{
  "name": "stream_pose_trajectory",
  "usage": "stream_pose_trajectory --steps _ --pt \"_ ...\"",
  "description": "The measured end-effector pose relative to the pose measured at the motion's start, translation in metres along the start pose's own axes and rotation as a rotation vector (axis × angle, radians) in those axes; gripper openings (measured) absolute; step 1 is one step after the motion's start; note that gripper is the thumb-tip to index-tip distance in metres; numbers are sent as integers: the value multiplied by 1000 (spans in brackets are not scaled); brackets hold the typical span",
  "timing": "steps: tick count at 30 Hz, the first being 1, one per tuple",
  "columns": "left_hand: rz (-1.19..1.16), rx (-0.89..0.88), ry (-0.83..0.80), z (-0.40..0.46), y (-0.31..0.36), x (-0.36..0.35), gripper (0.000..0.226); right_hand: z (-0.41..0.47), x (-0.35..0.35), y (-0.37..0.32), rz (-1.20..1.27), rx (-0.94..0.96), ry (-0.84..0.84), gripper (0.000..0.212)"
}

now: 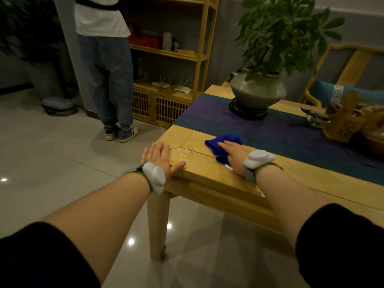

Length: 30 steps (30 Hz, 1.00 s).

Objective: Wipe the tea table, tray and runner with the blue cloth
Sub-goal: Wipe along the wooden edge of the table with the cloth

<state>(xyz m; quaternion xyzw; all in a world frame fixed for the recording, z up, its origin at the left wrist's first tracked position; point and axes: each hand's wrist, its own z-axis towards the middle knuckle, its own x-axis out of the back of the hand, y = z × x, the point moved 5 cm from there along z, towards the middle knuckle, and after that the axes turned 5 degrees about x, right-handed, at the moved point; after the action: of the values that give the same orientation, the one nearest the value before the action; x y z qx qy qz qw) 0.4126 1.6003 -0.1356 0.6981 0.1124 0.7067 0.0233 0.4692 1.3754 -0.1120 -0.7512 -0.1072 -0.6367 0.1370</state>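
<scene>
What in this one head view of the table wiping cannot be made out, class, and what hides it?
- Part of the blue cloth: covered by the right hand.
- Tea things at the right: blurred and cut off by the frame edge; no tray can be picked out.
- Far end of the runner: cut off there too.
- Shelf items: too small and dim.
</scene>
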Motion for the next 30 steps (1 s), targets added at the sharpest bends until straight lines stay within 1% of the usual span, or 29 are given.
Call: stream_pose_trajectory --steps 2,4,9,11,14,16,19,22,26,30 --pt "-5 1 -1 0 0 -1 83 1 -3 6 10 -43 -3 67" --pt "-9 1 -5 1 0 -1 83 10 -6 -3 -6 -59 -8 69" --pt "-7 10 -30 1 -2 0 81 22 -16 -57 -17 77 26 68" --pt "-5 3 -38 0 0 1 79 12 -15 -58 0 112 41 66" --pt "-19 2 -31 -2 1 3 77 -13 -11 -43 -26 149 57 64" --pt "-23 0 -34 -3 1 3 76 -31 -10 -24 -26 121 64 62" --pt "-13 -3 -29 -4 0 2 76 -52 -9 -1 26 15 84 54" --pt "-7 -1 -26 -2 0 1 74 -55 -11 -13 -17 -32 116 51" --pt "-13 8 -39 1 -2 0 67 -44 -18 -62 -59 54 148 52" --pt "-25 7 -45 0 -2 1 61 -54 -17 -68 -14 132 146 48"
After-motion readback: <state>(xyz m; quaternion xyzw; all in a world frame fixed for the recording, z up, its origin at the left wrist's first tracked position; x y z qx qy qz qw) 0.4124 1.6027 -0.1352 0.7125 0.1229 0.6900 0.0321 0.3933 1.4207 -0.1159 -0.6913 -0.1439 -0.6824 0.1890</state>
